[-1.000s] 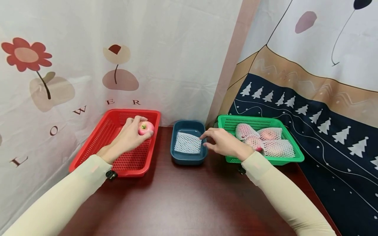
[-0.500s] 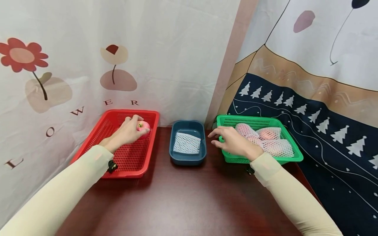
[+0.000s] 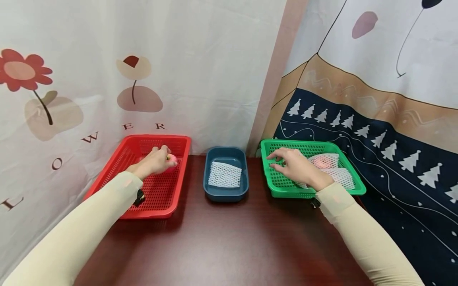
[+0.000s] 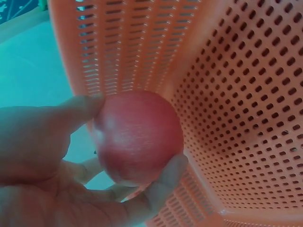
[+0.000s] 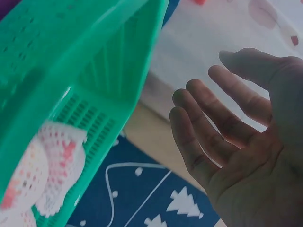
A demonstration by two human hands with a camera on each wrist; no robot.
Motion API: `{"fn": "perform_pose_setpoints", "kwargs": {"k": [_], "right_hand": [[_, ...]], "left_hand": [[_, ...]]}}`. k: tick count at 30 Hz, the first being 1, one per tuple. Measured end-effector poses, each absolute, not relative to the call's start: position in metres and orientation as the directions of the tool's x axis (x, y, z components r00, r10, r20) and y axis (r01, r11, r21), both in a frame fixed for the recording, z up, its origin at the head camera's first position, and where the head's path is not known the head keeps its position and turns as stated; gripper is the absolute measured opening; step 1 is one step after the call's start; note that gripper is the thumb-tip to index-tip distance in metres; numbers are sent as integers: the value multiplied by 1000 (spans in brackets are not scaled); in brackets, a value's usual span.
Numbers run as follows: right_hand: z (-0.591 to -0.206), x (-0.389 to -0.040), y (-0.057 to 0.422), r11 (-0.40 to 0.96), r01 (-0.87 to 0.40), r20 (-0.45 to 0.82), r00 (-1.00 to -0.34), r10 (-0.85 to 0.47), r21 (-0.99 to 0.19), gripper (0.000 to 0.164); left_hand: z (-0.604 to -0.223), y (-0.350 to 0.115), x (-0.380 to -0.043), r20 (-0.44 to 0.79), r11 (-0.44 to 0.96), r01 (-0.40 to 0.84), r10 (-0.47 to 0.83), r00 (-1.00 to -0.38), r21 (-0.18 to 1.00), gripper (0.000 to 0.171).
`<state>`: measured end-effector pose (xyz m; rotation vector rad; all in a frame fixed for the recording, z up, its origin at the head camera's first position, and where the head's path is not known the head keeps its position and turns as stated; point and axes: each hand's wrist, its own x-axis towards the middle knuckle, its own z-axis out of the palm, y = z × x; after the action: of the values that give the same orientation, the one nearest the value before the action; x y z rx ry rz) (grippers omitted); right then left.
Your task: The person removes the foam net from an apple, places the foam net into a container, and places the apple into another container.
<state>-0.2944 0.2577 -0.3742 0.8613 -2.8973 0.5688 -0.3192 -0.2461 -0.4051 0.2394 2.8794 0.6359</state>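
Note:
My left hand (image 3: 153,162) grips a pinkish-red apple (image 4: 139,135) over the right part of the red basket (image 3: 184,171). In the left wrist view, thumb and fingers wrap the apple from opposite sides, with the basket's perforated wall close behind it. Over the left part of the green basket (image 3: 269,180) hovers my right hand (image 3: 297,166), its fingers loosely bent and nothing between them. Apples in white foam net sleeves (image 3: 340,176) lie in that basket; my right hand hides some of them in the head view. They also show as netted apples (image 5: 61,161) in the right wrist view.
Between the two baskets stands a dark blue tray (image 3: 226,195) with a flat white foam net sleeve (image 3: 224,174) inside. The baskets and tray stand on a dark reddish-brown table (image 3: 222,242). Printed curtains (image 3: 214,79) hang right behind them.
My left hand has lowered the apple further into the red basket. The right hand has moved right, from beside the blue tray to over the green basket.

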Motion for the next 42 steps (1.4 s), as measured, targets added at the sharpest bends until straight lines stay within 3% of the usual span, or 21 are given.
{"fn": "perform_pose_setpoints", "kwargs": {"k": [14, 22, 27, 42], "right_hand": [[-367, -319, 296, 830, -444, 116, -895, -431, -339, 30], [-363, -332, 307, 864, -401, 72, -914, -398, -304, 35], [-362, -336, 313, 883, -362, 33, -929, -370, -300, 37], [-361, -349, 312, 905, -299, -61, -942, -331, -304, 46]], "left_hand": [[-409, -247, -334, -292, 918, 207, 311, -904, 338, 55], [-404, -244, -332, -337, 931, 160, 273, -901, 328, 66], [-405, -244, -330, -292, 935, 161, 258, -921, 318, 73], [-385, -231, -300, -57, 916, 153, 186, -981, 371, 69]]}}
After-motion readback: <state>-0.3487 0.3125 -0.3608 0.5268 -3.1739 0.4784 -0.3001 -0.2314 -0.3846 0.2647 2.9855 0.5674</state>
